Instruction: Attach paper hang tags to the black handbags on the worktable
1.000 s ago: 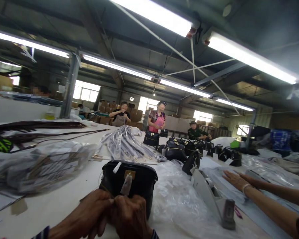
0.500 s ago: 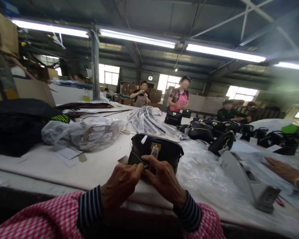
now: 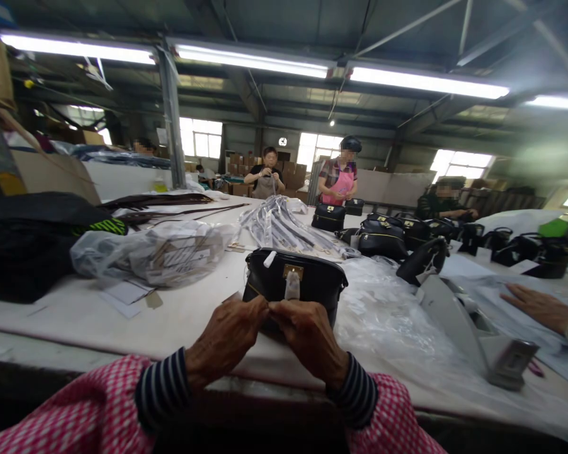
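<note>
A black handbag [image 3: 315,280] stands upright on the white table in front of me, with a gold clasp plate and a strip of clear wrap hanging below it. A small white tag lies at its top edge. My left hand [image 3: 234,331] and my right hand [image 3: 307,331] meet at the bag's lower front, fingertips pinched close together. Whatever lies between the fingertips is too small or hidden to name. The bag's lower front is covered by my hands.
Clear plastic sheeting [image 3: 378,315] and a grey tape dispenser [image 3: 483,340] lie to the right, near a co-worker's hand [image 3: 539,309]. Several black bags [image 3: 383,236] stand behind. Wrapped straps [image 3: 279,224], a plastic bag of cards [image 3: 156,252] and a dark bag [image 3: 33,233] occupy the back and left.
My right hand's fingers have come down from below the clasp and closed to a pinch against my left fingertips. The strip under the clasp is now uncovered. The bag stays in place.
</note>
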`<state>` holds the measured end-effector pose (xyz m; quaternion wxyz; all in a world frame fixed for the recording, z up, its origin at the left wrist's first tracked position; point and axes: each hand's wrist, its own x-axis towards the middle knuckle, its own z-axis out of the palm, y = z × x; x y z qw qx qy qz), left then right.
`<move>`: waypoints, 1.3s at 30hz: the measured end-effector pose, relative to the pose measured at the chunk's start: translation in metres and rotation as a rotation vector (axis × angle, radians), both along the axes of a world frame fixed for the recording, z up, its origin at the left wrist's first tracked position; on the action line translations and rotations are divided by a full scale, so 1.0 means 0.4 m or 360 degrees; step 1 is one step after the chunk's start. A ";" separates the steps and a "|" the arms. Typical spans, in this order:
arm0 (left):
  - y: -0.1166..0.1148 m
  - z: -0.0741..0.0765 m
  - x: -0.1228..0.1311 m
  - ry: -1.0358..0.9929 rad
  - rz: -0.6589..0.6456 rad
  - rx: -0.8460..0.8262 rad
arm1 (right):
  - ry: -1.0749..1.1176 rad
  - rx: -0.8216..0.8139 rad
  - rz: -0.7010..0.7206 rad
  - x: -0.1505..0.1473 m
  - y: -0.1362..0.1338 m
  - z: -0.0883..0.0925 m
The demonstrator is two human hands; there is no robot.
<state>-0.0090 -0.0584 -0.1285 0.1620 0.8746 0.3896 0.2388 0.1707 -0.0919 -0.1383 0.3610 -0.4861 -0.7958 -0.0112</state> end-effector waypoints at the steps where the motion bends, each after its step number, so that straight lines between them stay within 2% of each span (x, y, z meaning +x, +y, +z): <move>1: -0.001 0.005 0.003 -0.0159 -0.0007 -0.0242 | -0.0062 0.0090 -0.0043 -0.003 0.000 -0.015; 4: -0.001 0.002 0.009 -0.0559 -0.0082 -0.0825 | -0.0269 0.0369 -0.0125 -0.012 -0.003 -0.057; 6: 0.002 -0.010 0.009 -0.0686 -0.0124 -0.0934 | -0.0288 0.0416 -0.0094 -0.012 -0.013 -0.074; 8: 0.005 -0.024 0.004 -0.0700 -0.0119 -0.0806 | -0.0129 0.0334 -0.0021 -0.002 -0.034 -0.079; 10: 0.002 -0.038 -0.007 -0.0654 -0.0076 -0.0553 | 0.0112 0.0251 0.0001 0.022 -0.063 -0.076; 12: -0.011 -0.056 -0.018 -0.0632 0.0067 -0.0339 | 0.0314 0.0255 -0.0094 0.058 -0.093 -0.066; 14: -0.038 -0.079 -0.022 -0.0660 0.0323 -0.0188 | 0.0429 0.0322 -0.0251 0.103 -0.112 -0.052; 16: -0.076 -0.103 -0.010 -0.0689 0.0570 -0.0077 | 0.0475 0.0387 -0.0393 0.147 -0.114 -0.032; 17: -0.097 -0.113 0.003 -0.0688 0.0627 -0.0037 | 0.0479 0.0410 -0.0450 0.166 -0.107 -0.021; 20: -0.147 -0.131 0.063 -0.0626 0.0570 0.0017 | 0.0462 0.0452 -0.0574 0.205 -0.063 0.018; 23: -0.154 -0.128 0.121 -0.0626 0.0632 0.0005 | 0.0451 0.0435 -0.0576 0.211 -0.005 0.054; 26: -0.129 -0.116 0.149 -0.0719 0.0767 0.0068 | 0.0410 0.0387 -0.0498 0.193 0.036 0.076; 30: -0.093 -0.095 0.144 -0.0807 0.0836 0.0140 | 0.0346 0.0298 -0.0405 0.170 0.056 0.080; 35: -0.078 -0.075 0.138 -0.0744 0.0792 -0.0028 | 0.0361 0.0226 -0.0341 0.169 0.063 0.072; 39: -0.078 -0.081 0.145 -0.0794 0.0845 -0.0106 | 0.0301 0.0247 -0.0343 0.170 0.062 0.069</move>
